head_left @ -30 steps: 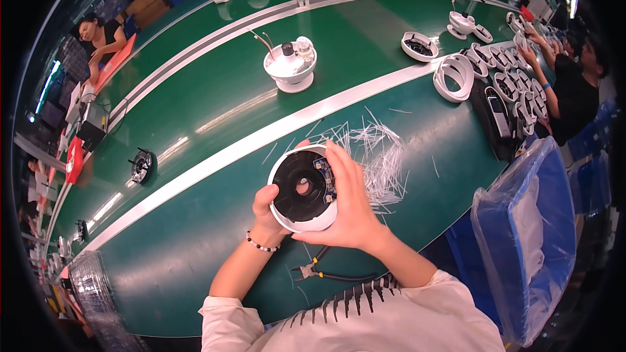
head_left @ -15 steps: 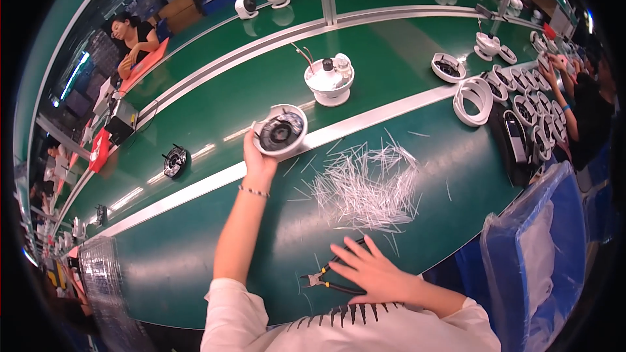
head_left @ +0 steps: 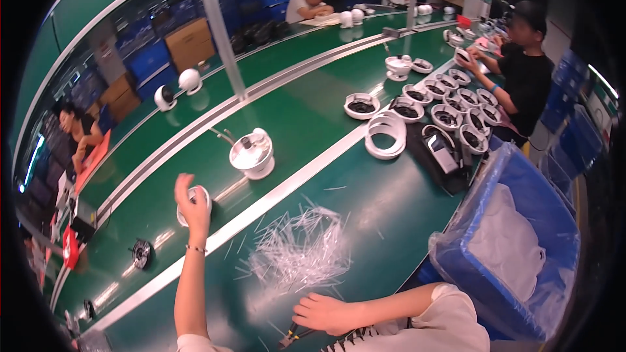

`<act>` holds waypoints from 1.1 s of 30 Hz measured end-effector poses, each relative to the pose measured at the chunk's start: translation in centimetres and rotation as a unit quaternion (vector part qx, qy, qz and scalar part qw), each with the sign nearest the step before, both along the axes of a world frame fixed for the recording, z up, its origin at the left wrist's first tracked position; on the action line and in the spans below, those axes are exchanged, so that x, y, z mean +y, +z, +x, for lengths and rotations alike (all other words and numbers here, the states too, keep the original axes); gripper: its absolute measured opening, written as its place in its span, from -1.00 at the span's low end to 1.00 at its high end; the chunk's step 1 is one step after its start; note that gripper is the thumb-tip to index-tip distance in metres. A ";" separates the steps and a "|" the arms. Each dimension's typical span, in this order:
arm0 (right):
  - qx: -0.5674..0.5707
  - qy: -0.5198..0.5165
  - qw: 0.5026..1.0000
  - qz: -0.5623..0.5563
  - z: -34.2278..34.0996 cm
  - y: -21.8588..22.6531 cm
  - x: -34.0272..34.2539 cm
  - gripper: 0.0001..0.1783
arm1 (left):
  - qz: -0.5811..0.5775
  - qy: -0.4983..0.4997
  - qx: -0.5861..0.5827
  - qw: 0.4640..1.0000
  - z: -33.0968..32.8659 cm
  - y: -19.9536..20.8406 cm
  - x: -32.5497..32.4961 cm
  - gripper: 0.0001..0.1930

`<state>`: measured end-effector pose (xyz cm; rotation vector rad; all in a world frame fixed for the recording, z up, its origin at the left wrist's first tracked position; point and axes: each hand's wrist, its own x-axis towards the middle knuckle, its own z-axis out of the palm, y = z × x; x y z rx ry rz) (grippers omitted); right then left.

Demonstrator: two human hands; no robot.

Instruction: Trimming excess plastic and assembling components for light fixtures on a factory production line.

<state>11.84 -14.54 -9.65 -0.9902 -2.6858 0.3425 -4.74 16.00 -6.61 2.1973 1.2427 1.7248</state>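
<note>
My left hand is over a white round housing with a dark centre, which sits on the green conveyor. Its fingers are apart and raised above the part, and the hand covers much of it. Low in the view, my right hand rests palm down on the bench with loosely bent fingers, not visibly gripping anything. Cutting pliers with yellow-and-black handles lie beside and partly under it. A heap of thin clear-white strips lies between my hands. Farther along stands a white dome-like unit with wires.
A black ring part lies left on the conveyor. White rings are stacked at right, near several round housings and a black pouch. A plastic-lined blue bin stands at my right. A co-worker handles parts beyond.
The housing has gone from being held up in my left hand to resting on the conveyor. My right hand's spread fingers have drawn together. The view has swung right.
</note>
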 end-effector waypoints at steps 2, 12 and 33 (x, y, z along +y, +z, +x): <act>-0.091 -0.015 0.996 0.009 0.5 2.1 -0.1 -0.50 | -0.253 -0.197 -0.008 0.947 4.9 2.0 -2.0 -0.80; 0.415 -0.394 0.814 -0.098 6.4 3.6 -3.7 -0.67 | -0.602 -0.288 -0.547 0.505 19.3 -5.7 4.8 -0.37; 0.607 0.004 0.488 -0.628 8.6 8.7 0.4 -0.42 | -0.612 -0.410 -0.133 0.663 5.9 6.4 -15.4 -0.38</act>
